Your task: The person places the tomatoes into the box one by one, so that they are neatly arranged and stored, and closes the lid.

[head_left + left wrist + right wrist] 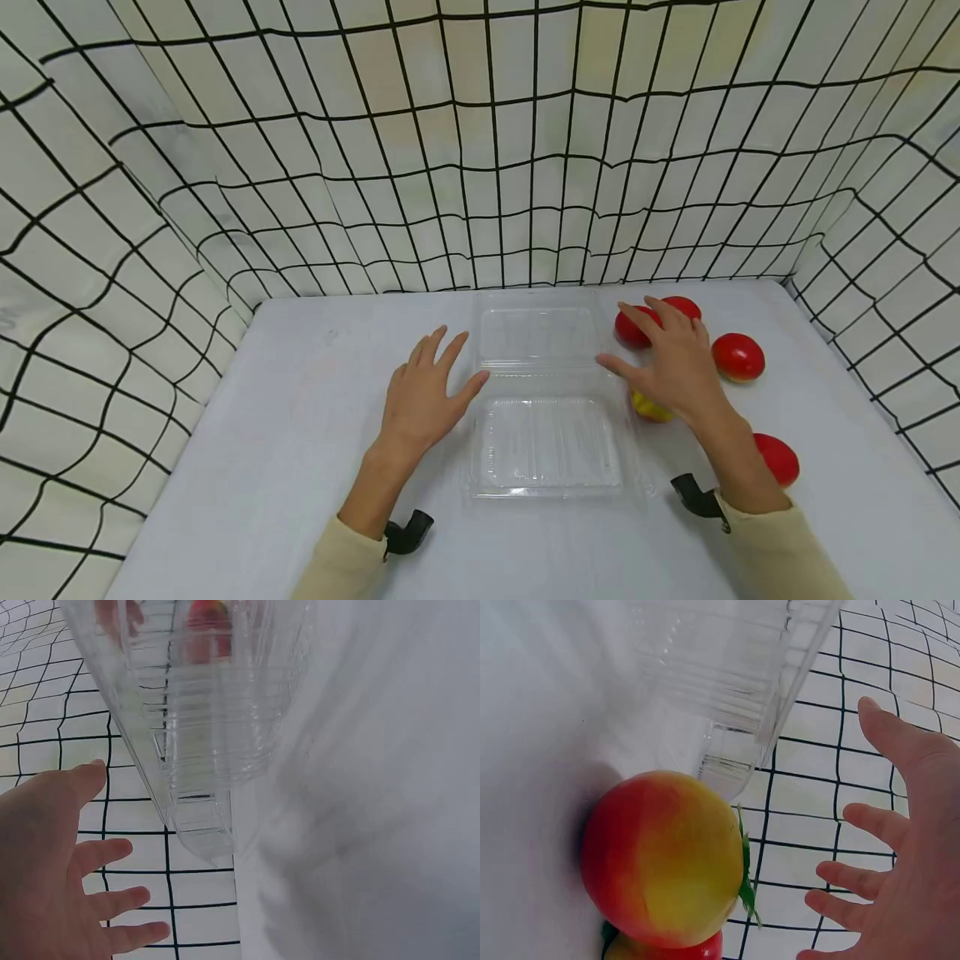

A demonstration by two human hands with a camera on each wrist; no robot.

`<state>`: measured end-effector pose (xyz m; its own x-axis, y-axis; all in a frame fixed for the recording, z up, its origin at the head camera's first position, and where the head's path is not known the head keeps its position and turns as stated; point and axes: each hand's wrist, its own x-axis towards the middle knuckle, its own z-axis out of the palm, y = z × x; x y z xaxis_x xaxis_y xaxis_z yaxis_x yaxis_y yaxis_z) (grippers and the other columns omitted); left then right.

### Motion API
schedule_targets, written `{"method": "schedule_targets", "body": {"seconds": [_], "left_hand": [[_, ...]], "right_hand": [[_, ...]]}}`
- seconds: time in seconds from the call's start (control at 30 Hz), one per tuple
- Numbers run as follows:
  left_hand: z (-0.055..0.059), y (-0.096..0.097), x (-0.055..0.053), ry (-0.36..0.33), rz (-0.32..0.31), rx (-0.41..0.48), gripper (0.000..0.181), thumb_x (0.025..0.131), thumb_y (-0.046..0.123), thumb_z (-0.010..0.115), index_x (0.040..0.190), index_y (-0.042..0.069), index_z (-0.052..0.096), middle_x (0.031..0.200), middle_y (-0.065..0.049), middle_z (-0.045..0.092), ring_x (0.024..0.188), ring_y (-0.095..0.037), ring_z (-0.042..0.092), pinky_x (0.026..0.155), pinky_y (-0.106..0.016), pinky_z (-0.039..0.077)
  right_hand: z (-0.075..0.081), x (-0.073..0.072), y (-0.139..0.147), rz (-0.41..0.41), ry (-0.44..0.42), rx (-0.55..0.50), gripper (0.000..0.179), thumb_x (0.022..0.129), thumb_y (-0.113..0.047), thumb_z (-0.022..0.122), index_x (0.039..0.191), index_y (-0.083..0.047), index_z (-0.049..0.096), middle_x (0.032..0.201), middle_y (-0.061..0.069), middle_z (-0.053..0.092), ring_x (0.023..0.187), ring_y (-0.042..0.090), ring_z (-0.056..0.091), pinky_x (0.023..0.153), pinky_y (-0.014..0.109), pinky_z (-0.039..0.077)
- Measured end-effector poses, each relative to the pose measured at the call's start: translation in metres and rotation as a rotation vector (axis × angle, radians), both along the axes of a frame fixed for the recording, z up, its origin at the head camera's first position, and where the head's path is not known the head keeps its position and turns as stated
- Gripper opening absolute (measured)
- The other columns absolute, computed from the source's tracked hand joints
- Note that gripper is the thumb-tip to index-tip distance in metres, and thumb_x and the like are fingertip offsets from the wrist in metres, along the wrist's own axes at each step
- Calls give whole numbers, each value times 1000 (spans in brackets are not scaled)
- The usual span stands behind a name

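Observation:
A clear plastic clamshell box lies opened out on the table, its lid folded back towards the net. Left of the box hovers my left hand, fingers spread and holding nothing. My right hand is over the fruits on the right, fingers also spread and apart from them in the right wrist view. Partly hidden beneath it is a yellow fruit; two red fruits show by its fingertips. The right wrist view has a round red-and-yellow fruit with green leaves near the box.
More red fruits lie to the right: one beyond the right hand, another partly behind the right forearm. Black netting over white panels encloses the white table at the back and both sides.

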<state>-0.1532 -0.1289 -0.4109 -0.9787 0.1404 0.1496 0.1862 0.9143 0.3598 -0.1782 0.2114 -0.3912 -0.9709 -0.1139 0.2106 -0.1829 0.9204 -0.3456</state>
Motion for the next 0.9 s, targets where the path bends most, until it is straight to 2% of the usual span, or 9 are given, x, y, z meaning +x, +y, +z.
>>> {"method": "schedule_targets", "body": {"seconds": [0.13, 0.23, 0.33, 0.47, 0.67, 0.9], "left_hand": [[-1, -2, 2, -45, -2, 62, 68, 101, 64, 51, 159, 28, 43, 168, -7, 37, 153, -34, 41, 110, -64, 48], [-2, -3, 3, -67, -1, 96, 67, 101, 65, 51, 158, 30, 45, 166, -6, 40, 151, -33, 45, 106, -62, 52], [-3, -4, 6, -87, -3, 133, 65, 101, 64, 52, 157, 31, 47, 163, -6, 44, 149, -32, 48, 104, -61, 54], [-5, -6, 9, -115, 1, 190, 62, 101, 61, 55, 155, 30, 49, 159, -5, 49, 147, -30, 50, 108, -60, 53], [-8, -7, 11, -130, 1, 212, 59, 102, 57, 57, 153, 29, 52, 153, -6, 55, 143, -29, 55, 108, -58, 53], [-11, -7, 13, -169, -2, 276, 54, 103, 53, 58, 151, 30, 55, 146, -4, 62, 133, -28, 63, 104, -57, 55]], "right_hand": [[3, 1, 5, 4, -36, -32, 88, 83, -52, 81, 158, -24, 45, 163, 23, 37, 148, 49, 35, 118, 79, 28], [4, 1, 9, 12, -69, -60, 86, 85, -52, 79, 159, -23, 44, 163, 23, 37, 148, 50, 34, 118, 78, 28], [3, 2, 15, 27, -99, -102, 86, 86, -52, 79, 159, -23, 44, 161, 23, 39, 147, 49, 37, 113, 76, 38], [2, 2, 23, 48, -127, -147, 85, 87, -52, 79, 159, -21, 45, 159, 23, 41, 144, 48, 40, 103, 73, 49], [1, 4, 35, 90, -178, -217, 80, 90, -48, 78, 156, -14, 48, 161, 23, 40, 147, 46, 36, 106, 73, 48], [-1, 7, 44, 140, -190, -240, 73, 88, -36, 83, 150, -13, 53, 154, 20, 49, 144, 45, 41, 103, 69, 53]]}}
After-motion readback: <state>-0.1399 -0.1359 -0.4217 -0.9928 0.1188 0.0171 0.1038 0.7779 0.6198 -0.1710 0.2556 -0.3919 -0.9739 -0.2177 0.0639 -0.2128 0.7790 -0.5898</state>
